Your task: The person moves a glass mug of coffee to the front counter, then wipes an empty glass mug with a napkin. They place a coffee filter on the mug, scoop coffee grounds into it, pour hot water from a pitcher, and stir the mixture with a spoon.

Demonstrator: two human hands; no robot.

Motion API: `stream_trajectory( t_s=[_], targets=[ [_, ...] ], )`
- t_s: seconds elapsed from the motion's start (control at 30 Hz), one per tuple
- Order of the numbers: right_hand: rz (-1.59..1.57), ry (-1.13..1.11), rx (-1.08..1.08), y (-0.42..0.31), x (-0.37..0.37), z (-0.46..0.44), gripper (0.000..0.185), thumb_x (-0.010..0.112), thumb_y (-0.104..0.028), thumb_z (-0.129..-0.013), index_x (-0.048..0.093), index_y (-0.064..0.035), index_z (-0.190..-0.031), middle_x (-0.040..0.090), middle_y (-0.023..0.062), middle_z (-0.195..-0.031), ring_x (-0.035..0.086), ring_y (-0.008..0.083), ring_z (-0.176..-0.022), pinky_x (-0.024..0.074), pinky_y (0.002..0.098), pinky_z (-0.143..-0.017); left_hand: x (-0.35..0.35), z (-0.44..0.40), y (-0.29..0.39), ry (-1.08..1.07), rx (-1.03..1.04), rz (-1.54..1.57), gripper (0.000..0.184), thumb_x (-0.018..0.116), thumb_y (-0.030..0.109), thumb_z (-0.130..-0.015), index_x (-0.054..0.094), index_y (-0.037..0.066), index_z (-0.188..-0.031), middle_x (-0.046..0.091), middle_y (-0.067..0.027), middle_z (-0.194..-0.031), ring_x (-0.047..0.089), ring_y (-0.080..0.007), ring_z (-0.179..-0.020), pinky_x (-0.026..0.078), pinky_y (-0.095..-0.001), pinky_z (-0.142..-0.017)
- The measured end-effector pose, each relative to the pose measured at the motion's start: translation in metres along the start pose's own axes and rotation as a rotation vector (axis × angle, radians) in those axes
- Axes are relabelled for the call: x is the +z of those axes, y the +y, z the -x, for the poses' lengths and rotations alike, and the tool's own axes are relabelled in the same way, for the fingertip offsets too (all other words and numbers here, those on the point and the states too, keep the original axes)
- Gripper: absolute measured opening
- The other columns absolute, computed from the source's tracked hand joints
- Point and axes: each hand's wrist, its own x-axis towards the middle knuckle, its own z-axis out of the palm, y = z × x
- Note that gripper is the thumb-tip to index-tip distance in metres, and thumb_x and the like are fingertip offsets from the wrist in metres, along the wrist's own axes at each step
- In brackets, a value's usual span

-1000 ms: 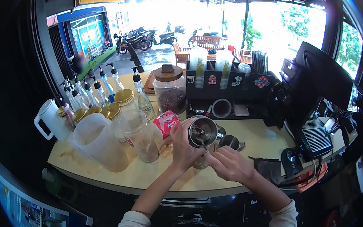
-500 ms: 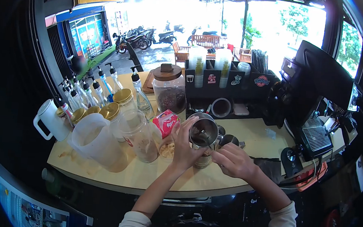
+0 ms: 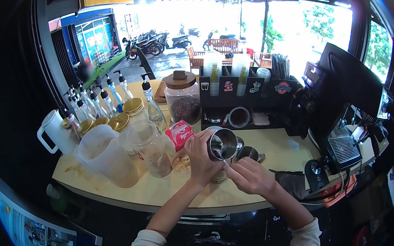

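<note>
My left hand [image 3: 199,156] is wrapped round a metal cup [image 3: 227,139], tilted so that its mouth faces me. In my right hand [image 3: 250,175] is the handle of a thin metal spoon [image 3: 221,157], whose tip reaches inside the cup. Something pale and dark lies in the cup, too small to make out. Below the cup a glass [image 3: 219,176] is partly hidden by my hands. A pink packet [image 3: 180,134] and a small container of pale pieces [image 3: 182,164] are beside my left hand.
Left on the counter [image 3: 108,192] are a frosted pitcher [image 3: 104,155], a clear jar [image 3: 150,151], gold-lidded jars and pump bottles. Behind stand a wooden-lidded jar [image 3: 183,104] and a black cup organizer [image 3: 245,92]. A coffee machine [image 3: 341,146] is at the right.
The cup has tilted slightly, and the spoon has shifted within it. My right hand moved right, then slightly back left.
</note>
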Motion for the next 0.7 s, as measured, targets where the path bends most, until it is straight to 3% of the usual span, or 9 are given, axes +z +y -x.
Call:
stream_trajectory(
  t_s=[0.2, 0.3, 0.4, 0.5, 0.7],
  targets=[
    [0.21, -0.182, -0.039, -0.011, -0.006, -0.005, 0.028, 0.062, -0.007, -0.072, 0.054, 0.0011, -0.097, 0.057, 0.007, -0.081, 0.056, 0.0166, -0.071, 0.0437, 0.0285, -0.061, -0.001, -0.003, 0.01, 0.053, 0.012, -0.064, 0.073, 0.076, 0.027, -0.057, 0.047, 0.007, -0.121, 0.052, -0.0093, -0.117, 0.047, -0.0271, -0.111, 0.025, -0.0439, -0.096],
    [0.053, -0.069, 0.035, -0.012, -0.006, -0.007, 0.027, 0.062, -0.007, -0.071, 0.054, 0.001, -0.096, 0.056, 0.0069, -0.08, 0.055, 0.0164, -0.07, 0.0434, 0.0285, -0.061, 0.001, -0.002, 0.004, 0.078, 0.014, -0.106, 0.073, 0.074, 0.024, -0.054, 0.047, 0.007, -0.12, 0.052, -0.0087, -0.117, 0.046, -0.0269, -0.112, 0.025, -0.044, -0.095],
    [0.132, -0.027, 0.035, -0.008, 0.0, 0.0, 0.025, 0.063, -0.009, -0.073, 0.054, 0.0006, -0.095, 0.055, 0.0064, -0.078, 0.055, 0.0165, -0.068, 0.0434, 0.0287, -0.061, -0.002, -0.001, 0.004, 0.068, 0.021, -0.104, 0.072, 0.072, 0.021, -0.053, 0.047, 0.007, -0.12, 0.051, -0.0082, -0.116, 0.046, -0.0265, -0.112, 0.025, -0.0441, -0.094],
    [0.215, -0.153, -0.017, -0.016, -0.007, -0.006, 0.025, 0.063, -0.01, -0.073, 0.055, 0.0002, -0.094, 0.054, 0.0061, -0.077, 0.054, 0.0166, -0.068, 0.0429, 0.0291, -0.061, 0.001, 0.0, 0.006, 0.079, 0.054, -0.133, 0.071, 0.07, 0.019, -0.054, 0.047, 0.007, -0.12, 0.051, -0.0081, -0.116, 0.046, -0.0264, -0.111, 0.025, -0.0442, -0.093],
    [0.084, -0.041, 0.072, -0.015, -0.001, -0.005, 0.025, 0.063, -0.008, -0.072, 0.055, -0.0011, -0.094, 0.052, 0.0056, -0.075, 0.053, 0.0172, -0.067, 0.0415, 0.0305, -0.059, 0.002, 0.004, 0.008, 0.083, 0.045, -0.101, 0.071, 0.071, 0.021, -0.056, 0.047, 0.007, -0.121, 0.051, -0.0086, -0.118, 0.046, -0.0259, -0.112, 0.025, -0.0437, -0.094]
  ],
)
